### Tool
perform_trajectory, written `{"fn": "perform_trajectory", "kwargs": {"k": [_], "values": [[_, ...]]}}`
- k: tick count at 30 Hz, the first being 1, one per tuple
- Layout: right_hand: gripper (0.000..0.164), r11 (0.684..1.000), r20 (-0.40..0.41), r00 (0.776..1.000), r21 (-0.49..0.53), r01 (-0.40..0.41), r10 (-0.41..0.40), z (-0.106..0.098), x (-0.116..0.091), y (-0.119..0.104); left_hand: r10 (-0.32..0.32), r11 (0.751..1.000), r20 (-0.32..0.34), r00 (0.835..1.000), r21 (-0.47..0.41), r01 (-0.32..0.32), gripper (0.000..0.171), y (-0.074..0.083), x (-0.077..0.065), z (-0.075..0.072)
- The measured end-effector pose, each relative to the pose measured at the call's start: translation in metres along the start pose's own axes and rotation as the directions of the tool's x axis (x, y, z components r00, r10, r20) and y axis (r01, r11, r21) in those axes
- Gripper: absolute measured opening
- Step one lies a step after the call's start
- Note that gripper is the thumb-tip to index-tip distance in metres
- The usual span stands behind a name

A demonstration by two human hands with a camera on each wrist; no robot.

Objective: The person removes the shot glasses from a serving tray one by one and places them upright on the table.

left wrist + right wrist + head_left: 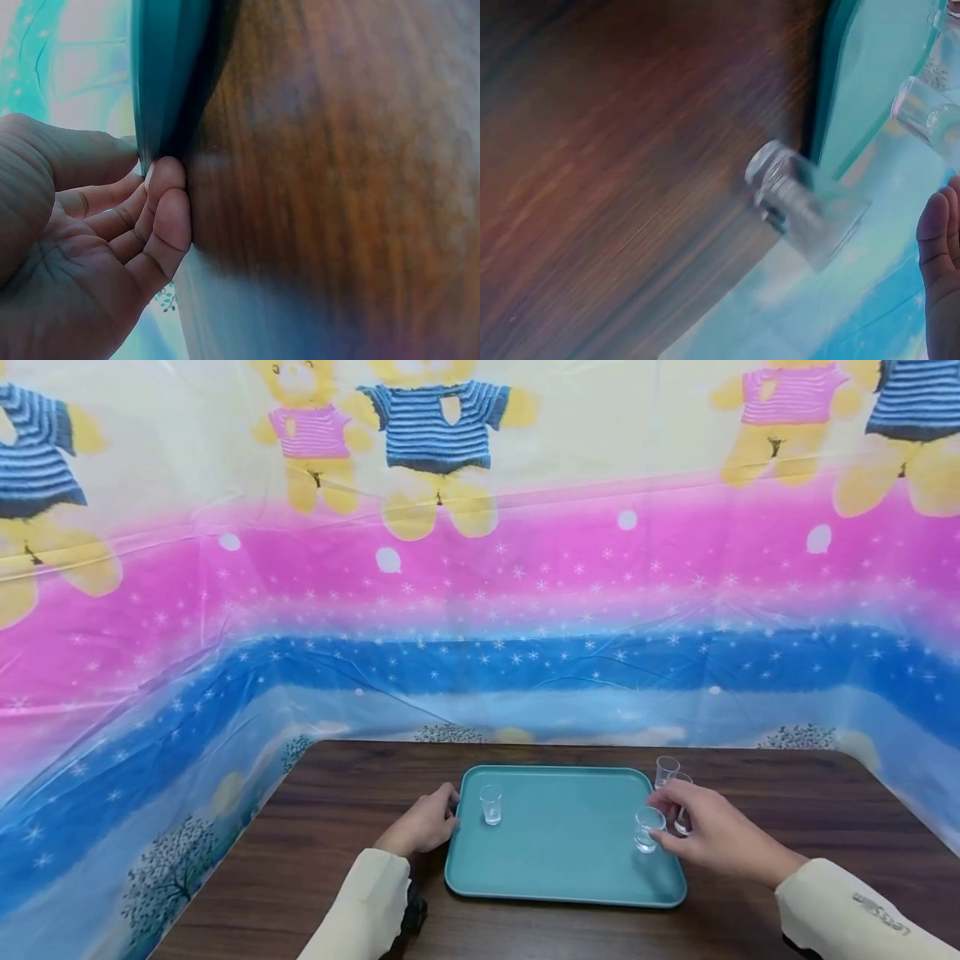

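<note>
A clear shot glass [648, 831] is pinched between the thumb and fingers of my right hand [705, 827], over the right side of a teal tray [562, 852]. In the right wrist view this glass [922, 120] is at the right edge, and curled fingers [936, 232] show below it. My left hand [423, 822] grips the tray's left rim. The left wrist view shows its thumb and fingertips [172, 217] on either side of the tray rim [154, 97]. Another clear shot glass [491, 806] stands upright on the tray's left part.
Two more clear shot glasses [667, 771] stand on the dark wood table [352, 785] just right of the tray, one partly hidden behind my right hand. They look blurred and overlapping in the right wrist view. A printed bear-pattern cloth [465, 668] hangs around the table's far and side edges.
</note>
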State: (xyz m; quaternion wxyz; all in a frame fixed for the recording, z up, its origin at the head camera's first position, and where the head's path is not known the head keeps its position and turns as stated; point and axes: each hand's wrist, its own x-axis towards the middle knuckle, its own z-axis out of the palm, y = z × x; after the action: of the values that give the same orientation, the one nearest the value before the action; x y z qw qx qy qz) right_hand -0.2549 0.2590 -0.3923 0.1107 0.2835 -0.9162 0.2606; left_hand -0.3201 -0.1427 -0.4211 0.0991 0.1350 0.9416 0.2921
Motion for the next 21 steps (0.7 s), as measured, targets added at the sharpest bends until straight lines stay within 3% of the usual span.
{"fn": "perform_trajectory", "kwargs": {"k": [5,13,21], "values": [[0.029,1.000,-0.100,0.995,-0.015,0.023,-0.024,-0.009,-0.017,0.007,0.005,1.000,0.004,1.000,0.001,-0.005,0.025,-0.001,0.001,0.000],[0.031,0.997,-0.176,0.982,-0.051,0.058,-0.066,-0.009,-0.043,0.018,0.009,1.000,0.007,1.000,-0.002,-0.009,0.026,-0.002,0.002,0.000],[0.034,0.994,-0.225,0.974,-0.096,-0.041,0.019,-0.002,-0.057,0.029,0.024,1.000,0.006,1.000,0.000,-0.024,0.025,-0.002,0.003,0.000]]}}
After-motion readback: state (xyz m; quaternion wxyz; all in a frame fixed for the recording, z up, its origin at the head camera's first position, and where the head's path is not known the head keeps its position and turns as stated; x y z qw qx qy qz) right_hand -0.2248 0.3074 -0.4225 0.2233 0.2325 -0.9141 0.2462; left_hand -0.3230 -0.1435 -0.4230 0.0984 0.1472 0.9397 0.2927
